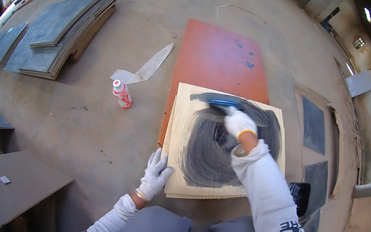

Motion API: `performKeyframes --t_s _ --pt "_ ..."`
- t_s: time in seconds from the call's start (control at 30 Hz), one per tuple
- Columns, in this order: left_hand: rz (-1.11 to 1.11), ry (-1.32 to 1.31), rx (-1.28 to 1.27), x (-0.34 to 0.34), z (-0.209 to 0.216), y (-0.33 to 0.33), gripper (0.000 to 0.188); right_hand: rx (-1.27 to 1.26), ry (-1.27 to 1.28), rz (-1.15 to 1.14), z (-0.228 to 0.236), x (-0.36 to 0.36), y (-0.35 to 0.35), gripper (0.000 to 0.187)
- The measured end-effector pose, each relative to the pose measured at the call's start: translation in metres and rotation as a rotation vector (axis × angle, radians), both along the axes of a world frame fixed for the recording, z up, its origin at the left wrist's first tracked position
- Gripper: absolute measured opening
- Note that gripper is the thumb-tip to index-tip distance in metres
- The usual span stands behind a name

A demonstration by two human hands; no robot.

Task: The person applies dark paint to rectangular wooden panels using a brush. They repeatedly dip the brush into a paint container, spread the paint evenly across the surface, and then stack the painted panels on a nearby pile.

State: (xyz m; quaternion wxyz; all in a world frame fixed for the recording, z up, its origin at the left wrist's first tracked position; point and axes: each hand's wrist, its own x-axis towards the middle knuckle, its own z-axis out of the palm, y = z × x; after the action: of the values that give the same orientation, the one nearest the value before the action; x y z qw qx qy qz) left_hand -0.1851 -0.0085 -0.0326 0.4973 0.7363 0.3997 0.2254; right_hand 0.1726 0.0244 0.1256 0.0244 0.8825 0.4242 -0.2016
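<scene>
head fisheye | from head height | facing down, forward | near pale board (205, 160)

An orange board (220, 61) bears pale plywood (175, 165), the floor (89, 149) a bottle (123, 95) and scrap (152, 66).

The blue tool (223, 104) is blurred; the right sleeve (272, 196) partly hides a black object (300, 198).

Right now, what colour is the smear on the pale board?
The smear is dark grey to black, seen in the head view.
</scene>
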Motion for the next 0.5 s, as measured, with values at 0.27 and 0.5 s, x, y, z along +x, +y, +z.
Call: performKeyframes --t_s 0.27,0.5 --pt "0.006 -0.004 -0.026 0.004 -0.001 -0.003 0.064 0.066 0.037 -0.105 -0.023 -0.040 0.052 0.046" --pt "0.005 -0.017 0.009 0.012 -0.001 -0.005 0.062 0.022 0.031 -0.058 -0.015 -0.036 0.068 0.045"
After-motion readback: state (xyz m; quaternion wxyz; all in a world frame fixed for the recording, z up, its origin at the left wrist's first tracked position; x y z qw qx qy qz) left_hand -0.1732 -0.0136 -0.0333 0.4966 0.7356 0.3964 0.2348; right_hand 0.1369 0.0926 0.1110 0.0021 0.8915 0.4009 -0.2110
